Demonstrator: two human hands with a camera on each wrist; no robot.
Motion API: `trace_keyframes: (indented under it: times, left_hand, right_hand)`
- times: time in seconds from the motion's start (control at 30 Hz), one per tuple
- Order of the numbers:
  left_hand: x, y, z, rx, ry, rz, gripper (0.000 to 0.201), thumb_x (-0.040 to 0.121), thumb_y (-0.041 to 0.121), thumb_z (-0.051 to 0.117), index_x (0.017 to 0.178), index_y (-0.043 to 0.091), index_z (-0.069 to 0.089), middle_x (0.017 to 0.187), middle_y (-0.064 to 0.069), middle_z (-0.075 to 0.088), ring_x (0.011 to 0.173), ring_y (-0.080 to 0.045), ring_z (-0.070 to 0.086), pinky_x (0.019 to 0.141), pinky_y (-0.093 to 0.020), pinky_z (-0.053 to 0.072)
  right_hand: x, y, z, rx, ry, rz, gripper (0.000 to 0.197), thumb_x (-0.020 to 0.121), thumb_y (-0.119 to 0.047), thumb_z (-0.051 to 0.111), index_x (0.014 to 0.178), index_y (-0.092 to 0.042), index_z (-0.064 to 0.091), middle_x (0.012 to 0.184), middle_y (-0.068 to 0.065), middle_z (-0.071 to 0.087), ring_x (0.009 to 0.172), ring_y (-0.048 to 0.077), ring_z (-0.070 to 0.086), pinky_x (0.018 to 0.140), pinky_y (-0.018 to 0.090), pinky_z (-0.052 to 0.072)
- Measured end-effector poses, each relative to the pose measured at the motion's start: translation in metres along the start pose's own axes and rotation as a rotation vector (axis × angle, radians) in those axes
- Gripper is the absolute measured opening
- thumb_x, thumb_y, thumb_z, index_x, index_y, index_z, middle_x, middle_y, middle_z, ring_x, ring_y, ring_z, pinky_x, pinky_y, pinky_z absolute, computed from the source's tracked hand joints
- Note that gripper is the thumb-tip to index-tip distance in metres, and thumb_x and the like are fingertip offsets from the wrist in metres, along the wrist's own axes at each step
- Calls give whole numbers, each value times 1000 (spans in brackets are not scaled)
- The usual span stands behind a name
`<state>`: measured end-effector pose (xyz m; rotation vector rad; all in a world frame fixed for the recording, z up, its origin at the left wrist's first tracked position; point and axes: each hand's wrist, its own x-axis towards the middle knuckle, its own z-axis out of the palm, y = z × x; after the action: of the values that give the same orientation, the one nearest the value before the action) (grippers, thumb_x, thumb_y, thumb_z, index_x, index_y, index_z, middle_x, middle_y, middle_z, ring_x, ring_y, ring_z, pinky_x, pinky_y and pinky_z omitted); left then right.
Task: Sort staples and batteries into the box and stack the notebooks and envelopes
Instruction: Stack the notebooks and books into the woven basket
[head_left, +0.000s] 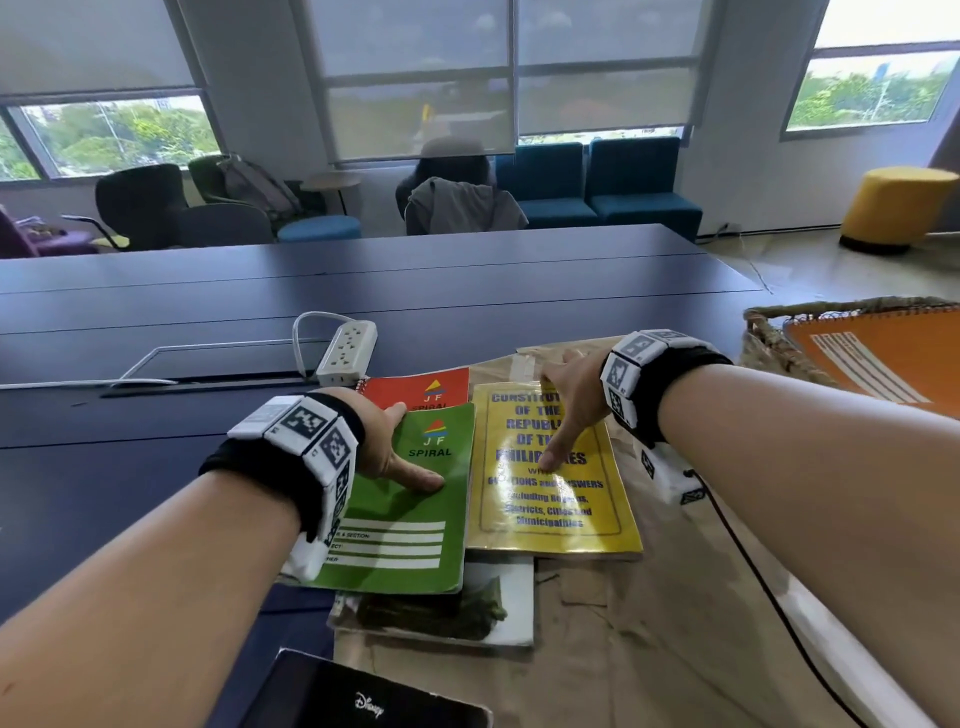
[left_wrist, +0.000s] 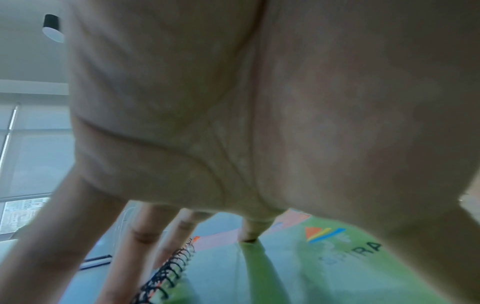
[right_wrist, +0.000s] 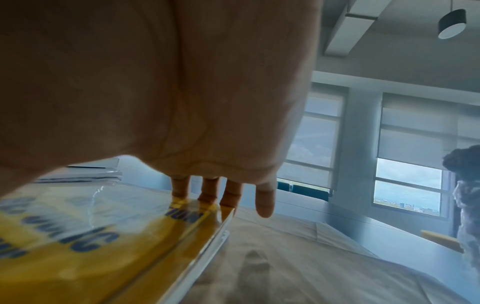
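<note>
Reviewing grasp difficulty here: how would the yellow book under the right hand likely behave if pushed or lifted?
The yellow book has a glossy cover, so the right hand may slip on it. It looks thin and softbound, so probably bends when lifted by one edge. Lying flat on brown paper, it should slide, not tip.

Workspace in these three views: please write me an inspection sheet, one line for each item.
Surface: dark table; brown paper covers its right part.
Job's things: green spiral notebook overlaps red spiral notebook; yellow book beside them; orange notebook in wicker basket. Staples, batteries, box: nothing seen.
Clutter: picture book under the green one; dark Disney item.
Grippers: left hand rests on green notebook; right hand rests on yellow book, fingers at its far edge.
Cables: white power strip; black wrist cable.
Surroundings: blue sofas, yellow stool.
</note>
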<state>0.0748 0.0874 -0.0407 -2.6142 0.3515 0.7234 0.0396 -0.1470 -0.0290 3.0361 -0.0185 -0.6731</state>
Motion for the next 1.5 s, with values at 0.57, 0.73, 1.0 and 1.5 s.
trace_keyframes:
  times: [0.57,0.73,1.0,1.5]
  left_hand:
    - [-5,4,-6,-18,57,-8,124,72,93,45,164,25,-5,166,-15,27,147,-33,36,116,-44,32]
    - [-8,6,1,-33,126,-19,123,70,95,44,164,29,-1,165,-20,23,148,-34,34,114,-42,36]
    - [5,-10,3,-251,210,-29,125,65,84,67,162,35,5,161,-23,16,148,-44,29,119,-54,33]
    - [6,-14,-31,-871,553,174,9,92,1,65,98,-4,69,99,-24,72,89,-37,70,82,-44,59]
  right_hand:
    - [8,39,5,224,18,119,116,22,-91,80,111,-16,70,108,1,76,105,24,70,99,42,54]
    - [15,63,22,296,-115,174,119,3,-86,83,99,-16,78,106,3,78,109,26,70,104,47,53]
    - [-20,52,18,366,-102,292,52,61,-60,90,74,-18,61,77,-4,60,74,15,56,84,34,48]
    - [-71,58,-8,695,103,170,18,102,-10,59,115,2,55,97,23,63,80,36,65,61,40,59]
